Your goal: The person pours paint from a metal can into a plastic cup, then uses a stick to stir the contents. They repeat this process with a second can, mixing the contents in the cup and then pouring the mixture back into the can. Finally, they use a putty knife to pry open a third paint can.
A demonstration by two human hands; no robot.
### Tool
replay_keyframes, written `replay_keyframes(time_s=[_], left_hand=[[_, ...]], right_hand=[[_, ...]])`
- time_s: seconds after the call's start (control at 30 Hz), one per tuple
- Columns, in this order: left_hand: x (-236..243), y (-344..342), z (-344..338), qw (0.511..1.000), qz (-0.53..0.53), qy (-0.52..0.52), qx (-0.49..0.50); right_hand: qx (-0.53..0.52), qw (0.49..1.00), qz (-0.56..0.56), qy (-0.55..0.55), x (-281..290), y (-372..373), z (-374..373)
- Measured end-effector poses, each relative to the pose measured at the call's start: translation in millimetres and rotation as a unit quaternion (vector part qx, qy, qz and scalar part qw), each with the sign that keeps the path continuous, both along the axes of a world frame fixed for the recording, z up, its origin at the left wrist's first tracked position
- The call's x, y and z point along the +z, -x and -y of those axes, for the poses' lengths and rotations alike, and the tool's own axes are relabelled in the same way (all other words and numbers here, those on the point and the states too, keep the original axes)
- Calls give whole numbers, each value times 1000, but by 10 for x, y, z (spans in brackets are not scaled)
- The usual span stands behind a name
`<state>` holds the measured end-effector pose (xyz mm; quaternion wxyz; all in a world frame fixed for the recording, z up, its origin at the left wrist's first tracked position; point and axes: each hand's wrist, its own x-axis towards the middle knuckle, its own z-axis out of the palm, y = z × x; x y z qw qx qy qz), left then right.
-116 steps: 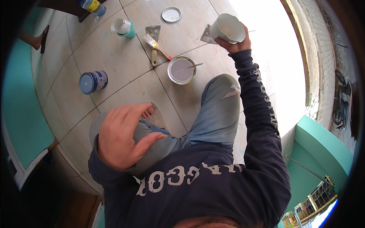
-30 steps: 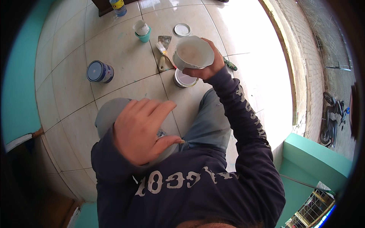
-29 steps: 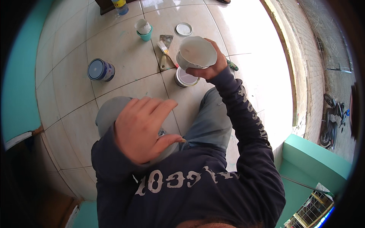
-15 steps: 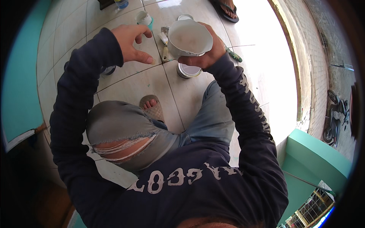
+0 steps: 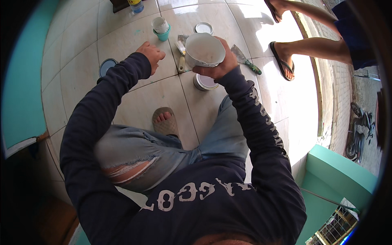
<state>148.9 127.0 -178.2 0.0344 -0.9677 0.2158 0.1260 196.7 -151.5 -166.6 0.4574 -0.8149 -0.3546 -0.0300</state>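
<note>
Gripping a white paint-smeared bucket [image 5: 204,50], the right hand [image 5: 218,67] held it above an open paint can [image 5: 204,83]; left hand [image 5: 151,55], at nine o'clock, hung loosely curled, empty

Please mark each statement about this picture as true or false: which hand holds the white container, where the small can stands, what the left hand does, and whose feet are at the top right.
1. The right hand holds the white container. True.
2. The left hand grips the paintbrush. False: it is stretched out over the tiled floor and holds nothing; the brush lies on the tiles.
3. An open small can stands on the floor right below the held container. True.
4. The blue-lidded can is in the person's lap. False: it stands on the floor, partly behind the left sleeve.
5. Another person's feet in sandals are at the top right. True.
</note>
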Motion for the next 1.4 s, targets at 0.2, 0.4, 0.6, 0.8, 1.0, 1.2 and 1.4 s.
replay_keyframes(time_s=[0.2,0.4,0.6,0.8,1.0,1.2,1.4], left_hand=[[9,-3,-86,993,99,63,-8],[14,10,-233,983,143,112,34],[69,66,-233,989,109,69,71],[99,106,-213,990,98,49,87],[150,80,-204,991,48,7,125],[218,6,-91,984,-42,-73,157],[202,-75,-67,966,-117,-149,173]], right_hand=[[-24,998,-54,-15,23,37,24],[9,997,-78,-11,89,108,-48],[58,998,-35,16,139,165,-99],[40,996,-78,21,155,213,-127],[37,995,-91,13,159,216,-84],[56,995,-83,24,139,224,4],[79,992,-74,63,178,295,-16]])
